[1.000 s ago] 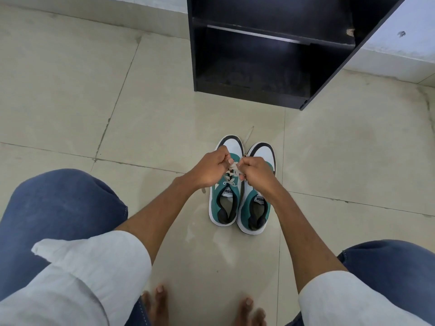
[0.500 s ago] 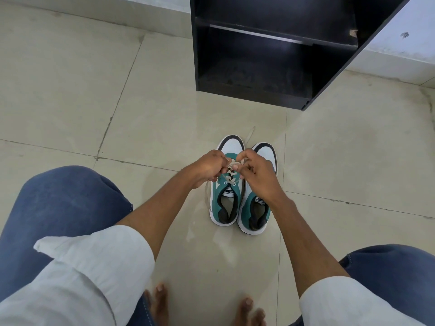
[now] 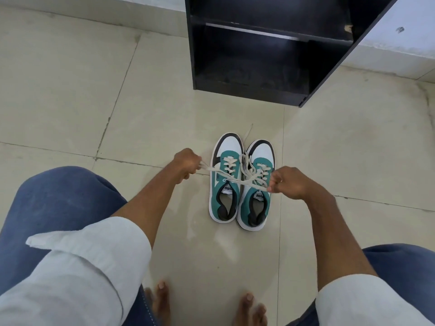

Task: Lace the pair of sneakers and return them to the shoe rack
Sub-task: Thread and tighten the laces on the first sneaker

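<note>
Sneakers (image 3: 241, 182): side by side on the floor (image 3: 70, 90), centre frame, below the shoe rack (image 3: 259, 55).
Left hand (image 3: 187, 164): fisted around a lace end (image 3: 209, 169).
Right hand (image 3: 289, 183): pinching the other end, pulled taut.

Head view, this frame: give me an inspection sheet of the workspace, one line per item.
Surface: beige tiled floor, faint smudges near the shoes.
Job's things: two teal-and-white sneakers side by side, toes toward the rack; left sneaker laced, its cream lace pulled taut sideways; right sneaker laced, ends loose.
Shoe rack: black, open shelves, no shoes seen inside.
Clutter: nothing seen.
Grippers: left hand and right hand each pinch one lace end, apart.
Cables: nothing seen.
Surroundings: white wall, the person's bare feet.
</note>
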